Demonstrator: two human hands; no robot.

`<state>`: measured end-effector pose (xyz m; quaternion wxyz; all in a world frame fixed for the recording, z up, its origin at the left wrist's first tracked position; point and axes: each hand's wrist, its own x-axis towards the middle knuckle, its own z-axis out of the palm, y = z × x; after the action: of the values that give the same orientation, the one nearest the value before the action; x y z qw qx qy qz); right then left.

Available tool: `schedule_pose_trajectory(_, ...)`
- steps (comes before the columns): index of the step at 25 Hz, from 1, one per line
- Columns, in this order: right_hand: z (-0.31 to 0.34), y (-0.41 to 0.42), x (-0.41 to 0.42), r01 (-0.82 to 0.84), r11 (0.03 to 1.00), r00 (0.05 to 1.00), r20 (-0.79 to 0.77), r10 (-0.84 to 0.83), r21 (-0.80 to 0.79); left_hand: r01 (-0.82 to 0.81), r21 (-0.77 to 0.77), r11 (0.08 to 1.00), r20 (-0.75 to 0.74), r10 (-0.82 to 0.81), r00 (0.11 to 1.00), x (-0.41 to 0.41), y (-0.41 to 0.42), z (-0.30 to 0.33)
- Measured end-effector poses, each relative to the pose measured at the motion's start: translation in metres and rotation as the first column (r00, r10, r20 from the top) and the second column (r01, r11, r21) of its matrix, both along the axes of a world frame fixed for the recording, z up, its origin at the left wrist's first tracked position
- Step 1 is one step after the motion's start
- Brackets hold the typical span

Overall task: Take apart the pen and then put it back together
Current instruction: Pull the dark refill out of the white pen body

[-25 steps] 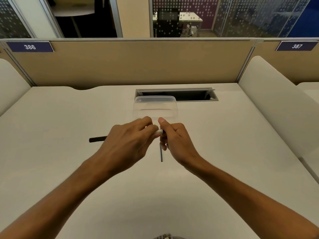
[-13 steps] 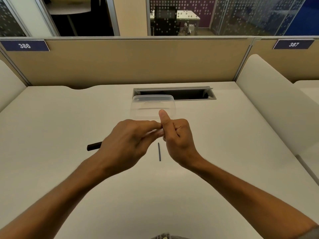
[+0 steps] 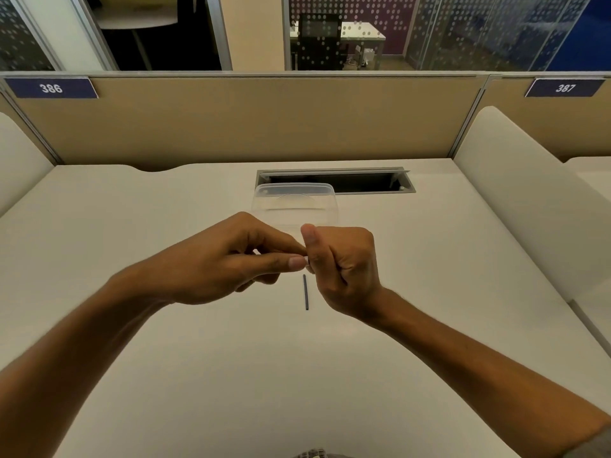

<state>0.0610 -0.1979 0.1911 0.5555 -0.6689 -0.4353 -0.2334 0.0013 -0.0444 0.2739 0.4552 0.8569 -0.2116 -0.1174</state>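
My left hand (image 3: 228,259) and right hand (image 3: 344,266) meet at the centre of the frame, raised above the bench (image 3: 132,226). The left thumb and forefinger are pinched together on a small pale pen part (image 3: 306,259), of which only a sliver shows at the fingertips; which part of the pen it is, I cannot tell. The right hand is curled into a fist with the thumb standing upright, pressed against the left fingertips. The fist appears closed round the same pale piece, though the fingers hide whatever sits inside it.

Directly below the meeting point of the hands, a thin dark ink refill (image 3: 305,291) lies on the bench surface, running almost straight up and down in the frame, just left of my right wrist. It is apart from both hands.

Just above the hands, toward the middle of the frame, a clear plastic container (image 3: 294,201) stands on the bench, its near edge hidden behind my knuckles. Behind it, a rectangular cable slot (image 3: 363,181) with a metal rim is set into the bench top.

A tan partition (image 3: 248,120) closes off the far edge. It carries a blue label reading 386 (image 3: 51,88) at upper left and another reading 387 (image 3: 564,88) at upper right. White side dividers stand at both edges of the frame.
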Motion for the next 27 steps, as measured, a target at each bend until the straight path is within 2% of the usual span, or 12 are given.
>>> schedule_pose_trajectory(3,0.0,-0.002,0.002,0.036,0.995,0.996,-0.083,-0.044,-0.096,-0.091,0.046,0.995,0.098,0.086,0.991,-0.001,-0.001,-0.007)
schedule_pose_trajectory(6,-0.001,-0.006,0.003,0.028,0.99,0.947,-0.313,-0.071,-0.141,-0.199,0.122,0.972,0.282,0.158,0.946,-0.001,0.005,-0.019)
schedule_pose_trajectory(10,-0.003,-0.015,0.006,-0.119,0.974,0.864,-0.504,0.005,-0.194,-0.258,0.215,0.942,0.393,0.159,0.906,0.002,0.009,-0.03)
schedule_pose_trajectory(16,0.003,-0.024,0.007,-0.204,0.954,0.806,-0.591,0.035,-0.221,-0.266,0.229,0.936,0.399,0.159,0.903,0.005,0.015,-0.035)
schedule_pose_trajectory(23,0.001,-0.023,0.009,-0.123,0.977,0.794,-0.608,-0.01,-0.177,-0.292,0.261,0.92,0.442,0.155,0.883,0.006,0.016,-0.039)
schedule_pose_trajectory(27,0.004,-0.023,0.008,-0.167,0.975,0.756,-0.654,0.03,-0.148,-0.286,0.273,0.919,0.453,0.139,0.881,0.006,0.014,-0.041)
